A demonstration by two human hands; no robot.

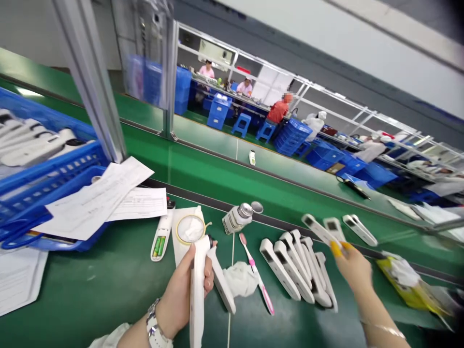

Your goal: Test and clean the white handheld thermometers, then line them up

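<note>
Head view, left hand (179, 292) at seven o'clock was wrapped round a smooth white device (197, 295) with dark tip, yellow-tipped right hand (351, 266) at four o'clock pinched a white handset (319, 227), slim white units (295, 274) with dark windows lay at five o'clock on the green surface (123, 285).

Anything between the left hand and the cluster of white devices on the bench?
Yes. Going rightward from the left hand: another white device right beside it, a crumpled white wad, then a pink-and-white toothbrush, just short of the cluster.
</note>
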